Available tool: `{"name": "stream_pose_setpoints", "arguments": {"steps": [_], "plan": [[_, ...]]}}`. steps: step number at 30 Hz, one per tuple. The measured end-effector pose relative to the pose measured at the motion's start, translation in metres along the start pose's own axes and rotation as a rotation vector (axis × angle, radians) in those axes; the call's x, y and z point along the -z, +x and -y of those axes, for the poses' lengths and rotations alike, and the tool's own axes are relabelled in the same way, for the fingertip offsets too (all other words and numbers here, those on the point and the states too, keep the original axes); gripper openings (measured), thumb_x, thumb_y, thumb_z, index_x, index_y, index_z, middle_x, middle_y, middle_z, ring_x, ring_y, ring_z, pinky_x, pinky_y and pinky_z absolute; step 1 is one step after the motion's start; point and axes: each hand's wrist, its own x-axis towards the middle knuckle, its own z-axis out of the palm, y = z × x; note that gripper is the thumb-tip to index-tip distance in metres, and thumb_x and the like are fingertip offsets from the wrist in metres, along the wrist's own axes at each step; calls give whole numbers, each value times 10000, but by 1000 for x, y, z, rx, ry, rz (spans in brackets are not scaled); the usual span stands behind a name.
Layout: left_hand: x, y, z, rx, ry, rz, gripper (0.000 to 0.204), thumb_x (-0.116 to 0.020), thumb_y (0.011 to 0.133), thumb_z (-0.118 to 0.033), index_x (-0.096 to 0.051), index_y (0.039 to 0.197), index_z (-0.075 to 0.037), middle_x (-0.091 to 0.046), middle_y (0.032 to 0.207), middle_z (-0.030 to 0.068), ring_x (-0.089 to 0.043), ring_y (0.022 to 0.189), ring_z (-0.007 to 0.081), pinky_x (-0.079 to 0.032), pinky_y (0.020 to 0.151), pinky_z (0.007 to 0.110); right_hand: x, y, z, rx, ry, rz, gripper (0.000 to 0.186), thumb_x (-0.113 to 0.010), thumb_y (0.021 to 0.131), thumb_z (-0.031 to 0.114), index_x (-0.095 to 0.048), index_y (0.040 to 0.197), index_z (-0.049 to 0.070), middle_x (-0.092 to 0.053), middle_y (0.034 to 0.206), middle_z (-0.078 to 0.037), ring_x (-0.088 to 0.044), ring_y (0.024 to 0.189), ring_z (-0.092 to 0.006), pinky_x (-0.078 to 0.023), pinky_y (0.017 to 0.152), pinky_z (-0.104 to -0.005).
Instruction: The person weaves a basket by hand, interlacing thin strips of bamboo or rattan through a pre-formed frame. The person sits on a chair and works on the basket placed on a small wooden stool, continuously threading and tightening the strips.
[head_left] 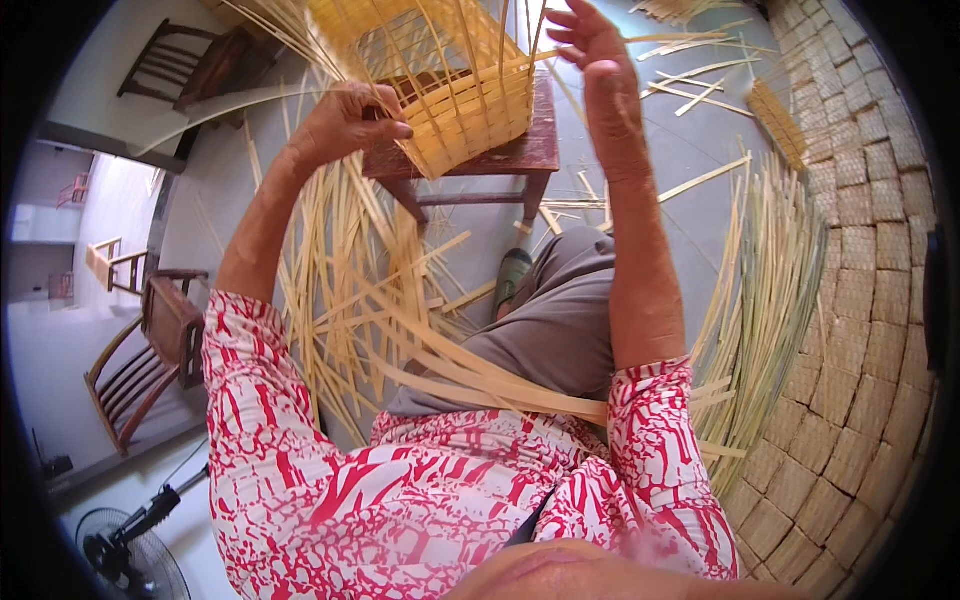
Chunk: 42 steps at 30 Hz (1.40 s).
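Note:
A partly woven yellow bamboo basket (470, 125) sits tilted on a small red-brown wooden stool (545, 125), with upright strips rising from its woven wall. My left hand (350, 118) is closed at the basket's left corner, thumb and fingers pinching its edge. Loose strips fan out behind that hand, and one thin strip (235, 105) bows away to the left. At the basket's right end my right hand (603, 75) is raised with its fingers apart. A pale strip (665, 38) runs behind the right hand; no grip on it shows. Several long bamboo strips (480, 375) lie across my lap.
Bamboo strips (345, 270) are heaped on the floor left of my legs. A bundle of strips (765, 300) lies at the right, beside stacked woven blocks (860, 270). Wooden chairs (170, 320) and a black fan (130, 545) stand at the left.

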Motion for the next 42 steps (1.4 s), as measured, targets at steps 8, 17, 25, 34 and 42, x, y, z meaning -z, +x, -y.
{"name": "stream_pose_setpoints", "arguments": {"steps": [8,17,25,34,42], "plan": [[49,-30,26,-14,160,159,121,-764,909,-91,-678,836,-44,-569,712,-33,-522,650,36,-438,569,224,12,-15,-31,122,-1117,429,144,-686,917,252,-751,1027,185,-742,961,-50,-687,977,-258,-457,991,-416],[38,-41,44,-91,126,-27,179,-757,921,-114,-708,1076,-40,-649,867,-6,-598,779,42,-515,702,225,9,-20,-30,-120,-1080,504,182,-588,956,145,-726,1070,181,-741,911,-133,-714,841,-353,-558,761,-452],[-52,-57,64,-113,-27,-951,873,-895,772,-372,-432,1446,-68,-592,1329,124,-577,1215,228,-485,1028,387,-6,-11,-10,-287,-926,574,184,-605,944,96,-754,1046,134,-763,935,-102,-737,864,-309,-563,767,-405],[-59,-16,78,-221,-492,-1054,421,-486,1038,-284,-505,1371,-26,-582,1193,86,-548,1105,139,-406,1001,295,-30,-22,4,-267,-715,655,175,-630,903,55,-739,1031,102,-746,882,-119,-720,775,-300,-552,702,-389],[-56,-5,82,-327,29,-1334,402,-567,1015,-277,-524,1307,-5,-604,1193,89,-569,1093,156,-450,957,322,-32,-19,15,-294,-723,664,156,-606,907,95,-742,983,109,-650,665,-124,-635,576,-261,-490,576,-393]]}}
